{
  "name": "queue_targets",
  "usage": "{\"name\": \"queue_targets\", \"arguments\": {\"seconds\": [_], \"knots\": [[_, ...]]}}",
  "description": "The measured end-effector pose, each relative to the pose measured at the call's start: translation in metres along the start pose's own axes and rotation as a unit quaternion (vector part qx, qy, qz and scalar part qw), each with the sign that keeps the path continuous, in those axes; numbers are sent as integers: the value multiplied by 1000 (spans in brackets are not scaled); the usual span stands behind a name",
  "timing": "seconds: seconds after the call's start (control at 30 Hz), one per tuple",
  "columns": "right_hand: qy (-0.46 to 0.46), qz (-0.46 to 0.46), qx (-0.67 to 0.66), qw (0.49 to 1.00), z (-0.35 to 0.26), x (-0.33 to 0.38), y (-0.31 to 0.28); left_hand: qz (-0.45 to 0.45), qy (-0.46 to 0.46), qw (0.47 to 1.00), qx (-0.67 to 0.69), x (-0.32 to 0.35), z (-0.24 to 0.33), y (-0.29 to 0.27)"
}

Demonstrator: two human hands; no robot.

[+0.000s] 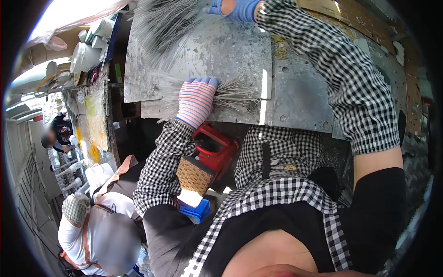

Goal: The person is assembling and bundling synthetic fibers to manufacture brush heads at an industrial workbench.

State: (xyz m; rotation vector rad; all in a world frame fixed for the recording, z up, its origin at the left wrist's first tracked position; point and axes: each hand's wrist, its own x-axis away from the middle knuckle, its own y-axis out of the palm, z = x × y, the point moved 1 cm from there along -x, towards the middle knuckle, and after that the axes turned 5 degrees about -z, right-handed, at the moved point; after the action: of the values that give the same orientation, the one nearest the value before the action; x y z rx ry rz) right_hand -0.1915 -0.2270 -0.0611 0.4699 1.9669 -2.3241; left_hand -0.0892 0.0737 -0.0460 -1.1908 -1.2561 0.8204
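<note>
My left hand (197, 99), in a white glove with red and blue stripes, is closed over a bundle of thin metal wires (237, 92) near the table's front edge. Small loops show at the right ends of these wires, and their other ends fan out left of the glove. At the top of the view my right hand (236, 10), in a blue glove, reaches to the right edge of a larger heap of wires (166, 27). Its fingers stretch out to the left, and the picture's edge cuts off part of the hand. Whether it touches the heap I cannot tell.
Both piles lie on a stained grey metal tabletop (300, 99). Below its front edge stand a red plastic stool (214, 150), a woven-pattern box (196, 176) and a blue bin (196, 210). White containers (85, 57) crowd a bench at left. A co-worker (76, 231) is close by at lower left.
</note>
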Motion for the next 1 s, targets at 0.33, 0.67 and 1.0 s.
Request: {"name": "queue_targets", "arguments": {"seconds": [0.33,0.67,1.0], "knots": [[264,98,-486,827,-58,141,-102,103,-101,896,420,-21,-45,-98],[302,88,-510,800,-162,170,-122,176,70,534,824,-47,95,-119],[253,61,-504,824,-186,222,-89,88,203,684,695,-55,131,-69]]}}
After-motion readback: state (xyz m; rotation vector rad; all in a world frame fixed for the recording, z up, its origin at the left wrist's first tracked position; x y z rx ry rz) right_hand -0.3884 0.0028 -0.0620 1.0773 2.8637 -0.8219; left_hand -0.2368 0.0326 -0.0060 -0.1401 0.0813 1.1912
